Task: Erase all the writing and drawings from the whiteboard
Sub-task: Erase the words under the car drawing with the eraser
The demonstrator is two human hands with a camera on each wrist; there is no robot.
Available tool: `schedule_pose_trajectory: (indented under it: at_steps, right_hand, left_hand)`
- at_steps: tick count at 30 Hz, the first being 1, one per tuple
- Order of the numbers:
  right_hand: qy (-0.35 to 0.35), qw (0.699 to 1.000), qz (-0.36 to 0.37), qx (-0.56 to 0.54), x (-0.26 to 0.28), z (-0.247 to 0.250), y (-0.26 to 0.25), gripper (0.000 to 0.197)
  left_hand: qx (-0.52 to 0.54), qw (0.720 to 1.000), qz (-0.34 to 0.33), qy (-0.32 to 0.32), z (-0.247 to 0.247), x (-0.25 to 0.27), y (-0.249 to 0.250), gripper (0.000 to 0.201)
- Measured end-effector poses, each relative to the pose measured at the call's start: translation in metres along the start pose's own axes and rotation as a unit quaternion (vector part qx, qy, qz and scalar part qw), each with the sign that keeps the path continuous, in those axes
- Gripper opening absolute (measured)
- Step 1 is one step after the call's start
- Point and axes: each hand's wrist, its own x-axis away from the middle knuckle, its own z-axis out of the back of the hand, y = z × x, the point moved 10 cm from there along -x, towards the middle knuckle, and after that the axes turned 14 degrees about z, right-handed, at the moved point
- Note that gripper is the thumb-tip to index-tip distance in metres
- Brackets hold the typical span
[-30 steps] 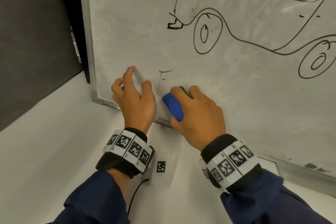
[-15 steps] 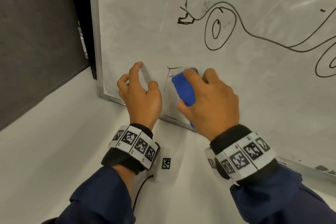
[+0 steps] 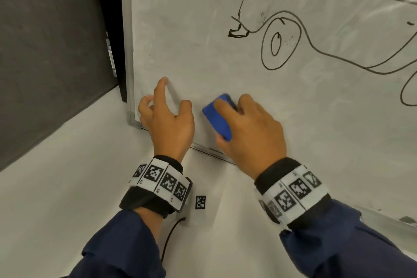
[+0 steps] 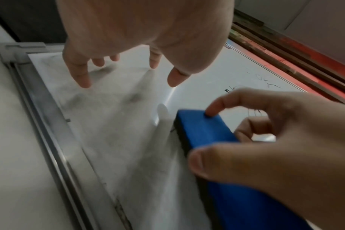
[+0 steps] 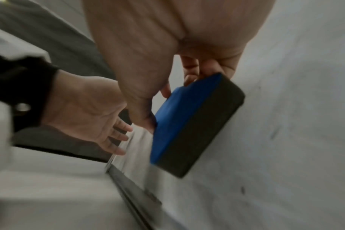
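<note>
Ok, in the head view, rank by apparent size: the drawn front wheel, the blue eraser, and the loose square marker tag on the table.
1. Drawn front wheel, clearly the largest outline.
2. Blue eraser, though the right hand covers part of it, so its full extent is unsure.
3. Marker tag, plainly the smallest.

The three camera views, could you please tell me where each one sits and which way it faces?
Head view: sits above, looks forward and down at the whiteboard and its car drawing; shows both forearms, the left hand, and the right hand gripping the eraser.
Left wrist view: looks along the left hand's spread fingers at the board's lower corner; shows the palm.
Right wrist view: looks along the right palm at the eraser's dark felt.
Shared: both wrist views show the eraser and the other hand.
</note>
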Motion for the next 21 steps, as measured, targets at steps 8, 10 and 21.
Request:
schedule_pose_trajectory:
  at_steps: [8, 10, 21]
  right_hand:
    - [0.044, 0.999, 0.006, 0.017, -0.013, 0.012, 0.001, 0.053]
    - [0.005, 0.999, 0.031, 0.016, -0.006, -0.004, -0.01, 0.05]
    - [0.028, 0.999, 0.041, 0.018, -0.018, 0.0, -0.014, 0.053]
  left_hand:
    - [-0.013, 1.0, 0.004, -0.028, -0.006, -0.001, -0.001, 0.055]
    - [-0.011, 0.999, 0.016, -0.033, -0.004, -0.003, -0.003, 0.052]
    - [-0.004, 0.999, 0.03, -0.044, -0.005, -0.002, 0.0, 0.051]
